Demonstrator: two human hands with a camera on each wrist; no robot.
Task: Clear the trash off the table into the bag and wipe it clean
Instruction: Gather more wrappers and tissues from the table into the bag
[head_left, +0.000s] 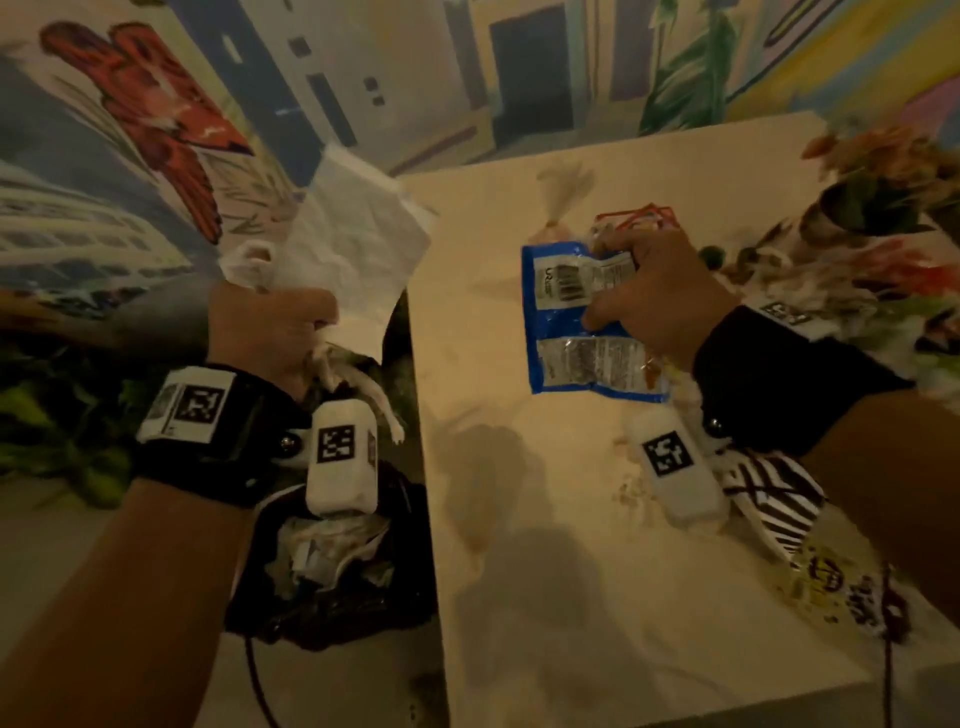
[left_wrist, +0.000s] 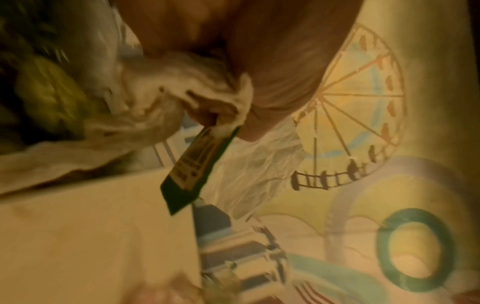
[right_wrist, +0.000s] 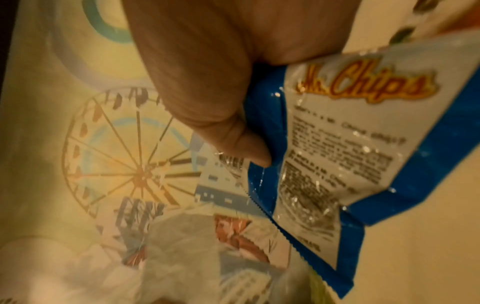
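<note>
The right hand (head_left: 660, 291) covers the top corner of the blue foil chip packet (head_left: 582, 322), hiding its fingers. Beside the packet, the far litter on the pale bench (head_left: 519, 519) is blurred beyond naming.

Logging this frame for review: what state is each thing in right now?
Blue chip packet: crumpled, gripped by right hand over the table.
White napkins: bunched, gripped by left hand.
Black trash bag: open beside the table, trash inside.
Striped wrapper: lying on the table.
</note>
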